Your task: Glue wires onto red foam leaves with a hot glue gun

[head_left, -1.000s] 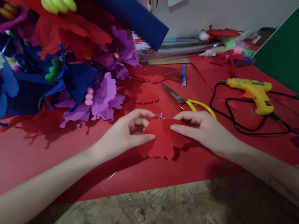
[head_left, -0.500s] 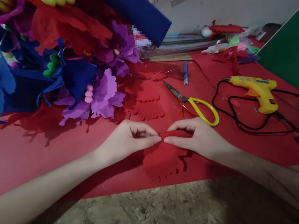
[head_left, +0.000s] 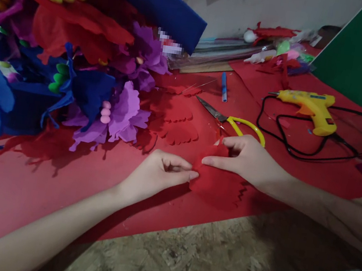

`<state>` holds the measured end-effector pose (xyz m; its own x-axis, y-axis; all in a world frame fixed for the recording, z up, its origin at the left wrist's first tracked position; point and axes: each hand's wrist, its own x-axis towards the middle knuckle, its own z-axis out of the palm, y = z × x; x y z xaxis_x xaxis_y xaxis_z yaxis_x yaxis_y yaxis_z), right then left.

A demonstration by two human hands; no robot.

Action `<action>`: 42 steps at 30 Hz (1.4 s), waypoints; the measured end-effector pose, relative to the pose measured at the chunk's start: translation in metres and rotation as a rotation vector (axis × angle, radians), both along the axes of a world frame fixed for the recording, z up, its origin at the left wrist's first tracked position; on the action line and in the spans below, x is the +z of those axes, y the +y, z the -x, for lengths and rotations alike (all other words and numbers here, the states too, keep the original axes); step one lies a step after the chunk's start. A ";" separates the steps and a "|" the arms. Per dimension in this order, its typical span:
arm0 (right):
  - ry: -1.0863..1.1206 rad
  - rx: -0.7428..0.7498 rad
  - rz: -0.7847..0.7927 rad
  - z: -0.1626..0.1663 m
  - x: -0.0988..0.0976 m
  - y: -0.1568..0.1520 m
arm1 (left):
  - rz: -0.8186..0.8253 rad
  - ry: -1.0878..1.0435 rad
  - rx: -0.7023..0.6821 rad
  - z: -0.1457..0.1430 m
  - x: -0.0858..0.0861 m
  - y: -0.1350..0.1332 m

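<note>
Between my hands is a red scalloped petal [head_left: 216,185], low over the red sheet that covers the table. My left hand [head_left: 165,171] pinches its left edge between thumb and fingertips. My right hand [head_left: 243,157] is closed on the upper part of the petal, thumb in front and fingers behind. More red scalloped petals [head_left: 181,133] lie flat just beyond my left hand. Scissors with yellow handles [head_left: 244,127] lie behind my right hand, which hides part of one loop.
Large purple, blue and red artificial flowers [head_left: 125,110] crowd the left side. A yellow glue gun [head_left: 309,106] with a looping black cord lies at the right. A blue marker [head_left: 224,87] rests beyond the scissors. The bare board [head_left: 163,258] shows along the table's front.
The red petal has turned, its scalloped edge swinging from the bottom toward the right. My right hand has shifted slightly up, and my left hand slightly right and down.
</note>
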<state>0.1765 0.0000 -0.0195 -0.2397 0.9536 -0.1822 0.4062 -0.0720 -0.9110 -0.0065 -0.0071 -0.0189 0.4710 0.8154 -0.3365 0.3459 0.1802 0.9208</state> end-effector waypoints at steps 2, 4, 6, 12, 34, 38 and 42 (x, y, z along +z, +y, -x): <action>-0.024 -0.001 -0.017 -0.001 0.000 0.001 | -0.013 0.005 0.003 0.000 0.001 0.000; -0.028 -0.004 -0.025 -0.001 0.000 0.001 | -0.001 0.000 0.017 0.000 0.003 0.001; -0.002 0.002 -0.027 -0.001 0.002 0.002 | 0.011 -0.007 0.030 0.001 0.004 0.002; 0.134 -0.014 -0.044 -0.002 0.005 0.003 | -0.008 0.016 0.028 0.000 0.001 0.003; 0.240 0.012 0.063 0.006 -0.001 -0.003 | -0.042 0.065 -0.021 0.002 -0.001 -0.003; 0.248 0.008 0.050 0.006 0.000 -0.003 | -0.066 0.058 -0.017 0.003 -0.001 -0.003; 0.242 -0.003 0.077 0.005 0.002 -0.002 | -0.063 0.065 -0.019 0.002 -0.001 -0.002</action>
<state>0.1711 -0.0015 -0.0175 -0.2821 0.9399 -0.1921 0.1764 -0.1460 -0.9734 -0.0082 -0.0092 -0.0198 0.4656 0.8269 -0.3155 0.4082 0.1157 0.9055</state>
